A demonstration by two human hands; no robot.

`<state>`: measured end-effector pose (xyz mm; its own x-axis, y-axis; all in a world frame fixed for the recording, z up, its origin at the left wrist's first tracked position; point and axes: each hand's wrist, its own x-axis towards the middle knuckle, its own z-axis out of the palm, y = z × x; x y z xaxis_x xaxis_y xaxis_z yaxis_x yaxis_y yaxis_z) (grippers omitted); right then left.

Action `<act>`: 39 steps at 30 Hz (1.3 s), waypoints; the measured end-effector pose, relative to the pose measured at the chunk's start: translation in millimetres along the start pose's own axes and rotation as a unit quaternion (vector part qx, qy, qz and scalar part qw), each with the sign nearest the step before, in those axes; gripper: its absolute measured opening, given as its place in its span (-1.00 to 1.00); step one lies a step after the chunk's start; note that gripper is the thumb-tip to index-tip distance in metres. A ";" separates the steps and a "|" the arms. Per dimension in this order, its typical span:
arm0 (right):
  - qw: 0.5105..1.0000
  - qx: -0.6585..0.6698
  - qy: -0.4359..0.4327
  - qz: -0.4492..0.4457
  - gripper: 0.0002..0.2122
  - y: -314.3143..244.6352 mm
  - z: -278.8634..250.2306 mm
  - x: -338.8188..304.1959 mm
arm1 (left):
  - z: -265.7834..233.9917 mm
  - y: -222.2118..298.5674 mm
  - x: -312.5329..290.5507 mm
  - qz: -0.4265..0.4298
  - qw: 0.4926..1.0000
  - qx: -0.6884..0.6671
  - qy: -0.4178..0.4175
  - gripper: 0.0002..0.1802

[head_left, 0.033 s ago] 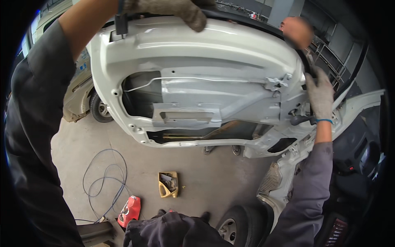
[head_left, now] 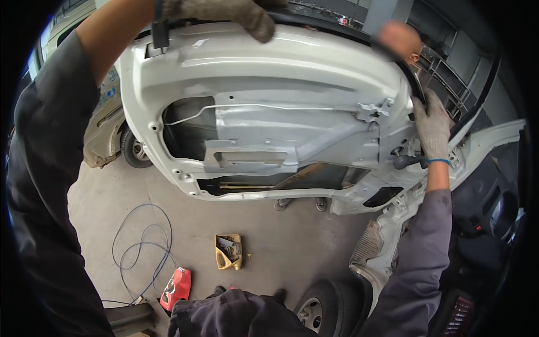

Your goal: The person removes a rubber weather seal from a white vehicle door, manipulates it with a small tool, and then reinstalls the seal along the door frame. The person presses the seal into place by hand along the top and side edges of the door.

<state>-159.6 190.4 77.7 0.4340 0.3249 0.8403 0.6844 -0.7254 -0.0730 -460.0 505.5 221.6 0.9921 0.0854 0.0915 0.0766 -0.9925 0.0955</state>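
A stripped white car door, inner side facing me, fills the middle of the view, with bare openings, a thin rod and a latch bracket showing. My left hand, in a grey knit glove, is closed over the door's upper edge; some fingers are hidden behind it. Gloved as well, my right hand grips the door's right edge beside the black trim, with its fingertips partly out of sight. Just below that hand is a dark handle-like part.
Another person's head and shoes show beyond the door. The car body with a wheel stands at right. On the floor lie a cut-open yellow jug of parts, a coiled hose and a red tail light.
The door and both my hands sit slightly further left in the view. The other person's head has turned and shifted a little left.
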 end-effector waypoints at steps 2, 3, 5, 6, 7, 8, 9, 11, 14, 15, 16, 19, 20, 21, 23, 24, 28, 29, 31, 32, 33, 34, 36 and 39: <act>0.999 -0.005 0.028 -0.035 -0.63 -3.7 12.6 5.5 | -5.1 7.8 -20.7 -0.009 1.000 -0.008 -0.006 -0.22; 0.998 -0.005 0.033 -0.044 -0.64 -6.7 16.7 7.9 | -2.1 5.7 -19.0 -0.034 0.999 0.025 0.012 -0.26; 0.997 0.011 0.049 -0.051 -0.65 -5.7 17.7 10.2 | 2.7 -1.1 -11.0 -0.052 0.998 0.025 0.018 -0.33; 0.996 0.030 0.059 -0.052 -0.65 -8.2 16.7 13.2 | 3.8 -3.2 -11.8 -0.050 0.999 -0.008 0.008 -0.37; 0.995 0.049 0.069 -0.053 -0.65 -10.7 14.7 16.3 | 4.0 -3.9 -13.1 -0.047 0.998 -0.041 -0.001 -0.41; 0.994 0.067 0.075 -0.047 -0.65 -12.8 9.5 21.7 | 4.4 -4.5 -19.3 -0.031 0.999 -0.011 0.034 -0.45; 0.996 0.050 0.070 -0.022 -0.65 -12.4 11.5 26.9 | 11.8 11.6 -29.3 -0.014 0.998 0.019 0.063 -0.48; 0.993 0.117 0.016 0.025 -0.59 -29.8 7.0 25.6 | 13.7 23.4 -39.5 -0.025 0.997 0.038 0.067 -0.53; 0.972 0.217 -0.003 0.086 -0.59 -18.4 10.4 17.1 | 16.7 -32.1 3.6 -0.036 0.996 0.058 0.061 -0.56; 0.960 0.267 0.012 0.083 -0.60 -17.5 16.7 15.6 | 17.8 -61.6 14.9 -0.042 0.994 0.075 0.073 -0.58; 0.946 0.310 0.026 0.087 -0.61 -6.9 24.3 11.6 | 16.3 -32.5 -1.5 -0.005 0.994 0.069 0.080 -0.58; 0.930 0.338 0.058 0.131 -0.62 -9.2 36.8 8.1 | 19.9 -20.5 -10.8 0.029 0.993 0.048 0.102 -0.55; 0.935 0.317 0.065 0.148 -0.62 -16.2 39.0 8.5 | 22.4 -22.8 -11.2 0.028 0.993 0.042 0.109 -0.54; 0.939 0.292 0.074 0.167 -0.61 -23.4 37.3 7.7 | 23.0 -23.8 -9.7 0.035 0.990 0.068 0.118 -0.51; 0.941 0.287 0.085 0.156 -0.63 -14.2 42.7 5.4 | 24.2 -25.4 -6.0 0.049 0.982 0.120 0.135 -0.45; 0.942 0.289 0.078 0.149 -0.63 -15.4 42.1 4.5 | 24.6 -26.0 -9.1 0.037 0.983 0.119 0.134 -0.33; 0.956 0.255 0.076 0.125 -0.65 -9.0 44.0 4.3 | 25.8 -26.1 -14.4 0.046 0.982 0.066 0.172 -0.28; 0.959 0.247 0.079 0.113 -0.66 -6.3 45.1 4.9 | 29.7 -27.9 -11.5 0.033 0.981 0.065 0.180 -0.31; 0.966 0.216 0.077 0.118 -0.65 -12.7 43.4 3.3 | 35.9 -18.8 -9.6 0.002 0.979 0.066 0.195 -0.36; 0.969 0.200 0.077 0.120 -0.65 -15.8 42.1 3.6 | 35.2 -13.6 -12.8 0.019 0.975 0.112 0.192 -0.46; 0.972 0.191 0.070 0.120 -0.65 -15.3 38.7 5.0 | 38.0 -17.1 -11.3 0.038 0.966 0.131 0.219 -0.47; 0.974 0.182 0.063 0.121 -0.65 -14.8 36.0 7.4 | 42.8 -23.8 -8.3 0.057 0.956 0.150 0.245 -0.49; 0.977 0.166 0.054 0.125 -0.64 -17.5 32.6 9.5 | 46.8 -19.8 -8.0 0.041 0.937 0.211 0.277 -0.54; 0.979 0.154 0.054 0.119 -0.62 -27.4 36.4 7.3 | 55.1 -13.8 -6.7 -0.037 0.921 0.248 0.296 -0.50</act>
<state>-153.9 234.8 66.3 0.5491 0.0907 0.8308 0.7233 -0.5497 -0.4180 -462.3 513.8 165.1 0.7652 0.0417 0.6424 0.3244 -0.8869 -0.3288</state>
